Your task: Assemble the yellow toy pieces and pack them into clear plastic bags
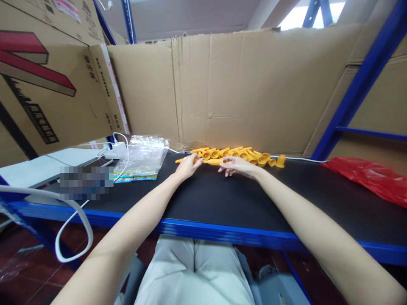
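A row of several yellow plastic trumpet-shaped pieces (237,154) lies along the back of the black table (222,199), against the cardboard wall. My left hand (188,165) reaches to the left end of the row, its fingers curled on a yellow piece (179,160) there. My right hand (237,165) rests on the table just in front of the row's middle, fingers bent and touching a long yellow piece (213,161). A single yellow cap (280,161) stands at the right end.
A clear plastic bag (143,156) over a colourful sheet lies at the left, beside a white charger (118,149) with cables. A red plastic bag (369,178) lies at the right. Cardboard (241,89) walls the back, blue shelf posts (359,84) stand right.
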### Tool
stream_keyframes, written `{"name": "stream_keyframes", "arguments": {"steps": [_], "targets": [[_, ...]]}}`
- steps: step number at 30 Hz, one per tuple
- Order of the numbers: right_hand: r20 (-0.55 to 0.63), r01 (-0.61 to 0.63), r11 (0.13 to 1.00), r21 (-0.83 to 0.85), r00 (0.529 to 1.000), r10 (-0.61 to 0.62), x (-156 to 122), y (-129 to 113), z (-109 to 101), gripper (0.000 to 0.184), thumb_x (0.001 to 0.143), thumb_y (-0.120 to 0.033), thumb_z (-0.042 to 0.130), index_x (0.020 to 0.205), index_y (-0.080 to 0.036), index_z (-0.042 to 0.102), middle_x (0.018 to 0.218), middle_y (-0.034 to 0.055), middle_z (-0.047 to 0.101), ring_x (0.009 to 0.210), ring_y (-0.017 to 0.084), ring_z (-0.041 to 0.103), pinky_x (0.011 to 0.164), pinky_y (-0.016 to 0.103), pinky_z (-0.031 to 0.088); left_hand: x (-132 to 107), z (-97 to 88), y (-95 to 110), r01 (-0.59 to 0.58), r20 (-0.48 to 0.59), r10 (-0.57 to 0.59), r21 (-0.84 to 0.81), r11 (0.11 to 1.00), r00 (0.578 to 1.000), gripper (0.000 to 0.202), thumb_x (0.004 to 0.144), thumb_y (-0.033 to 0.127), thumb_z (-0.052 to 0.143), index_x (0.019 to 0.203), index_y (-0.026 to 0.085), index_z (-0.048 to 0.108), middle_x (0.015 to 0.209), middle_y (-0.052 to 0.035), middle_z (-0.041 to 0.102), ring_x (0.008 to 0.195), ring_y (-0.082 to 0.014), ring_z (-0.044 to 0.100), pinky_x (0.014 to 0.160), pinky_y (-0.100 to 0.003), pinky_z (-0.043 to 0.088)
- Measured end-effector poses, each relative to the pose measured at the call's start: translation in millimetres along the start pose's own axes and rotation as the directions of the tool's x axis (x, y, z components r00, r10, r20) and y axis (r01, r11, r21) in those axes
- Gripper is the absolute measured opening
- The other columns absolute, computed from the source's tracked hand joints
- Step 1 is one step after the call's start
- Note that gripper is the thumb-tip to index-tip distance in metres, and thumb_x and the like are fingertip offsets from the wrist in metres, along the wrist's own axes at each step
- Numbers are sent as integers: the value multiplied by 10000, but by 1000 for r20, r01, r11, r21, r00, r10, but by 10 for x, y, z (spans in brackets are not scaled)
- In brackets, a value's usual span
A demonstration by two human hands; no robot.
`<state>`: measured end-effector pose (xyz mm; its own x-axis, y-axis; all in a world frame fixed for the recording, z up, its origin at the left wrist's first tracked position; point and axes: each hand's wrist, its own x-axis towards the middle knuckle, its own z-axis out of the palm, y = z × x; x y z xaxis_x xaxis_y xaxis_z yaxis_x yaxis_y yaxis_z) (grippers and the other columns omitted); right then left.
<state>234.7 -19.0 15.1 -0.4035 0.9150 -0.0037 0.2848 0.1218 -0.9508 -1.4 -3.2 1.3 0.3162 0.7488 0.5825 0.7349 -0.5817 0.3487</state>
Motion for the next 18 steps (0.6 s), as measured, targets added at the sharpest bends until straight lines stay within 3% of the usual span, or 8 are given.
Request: {"name": "stream_keyframes", "arguments": {"steps": [6,18], "targets": [[1,47,999,-11,999,-47,-9,-28,30,280,778,-392,560,868,-132,504,796,98,671,506,82,569,462,184,422,-5,-3,23,1,-14,-2,-15,1000,1000,266,839,408,392,812,187,536,701,-17,578,662,-144,527,618,-231,370],[-99,92,995,-29,991,-94,33,-62,149,406,798,-501,470,625,-134,467,570,83,629,364,78,500,380,202,330,-22,-31,56,33,-35,-32,5,999,999,275,835,412,395,826,193,561,725,-18,597,687,-151,538,638,-231,371]]}}
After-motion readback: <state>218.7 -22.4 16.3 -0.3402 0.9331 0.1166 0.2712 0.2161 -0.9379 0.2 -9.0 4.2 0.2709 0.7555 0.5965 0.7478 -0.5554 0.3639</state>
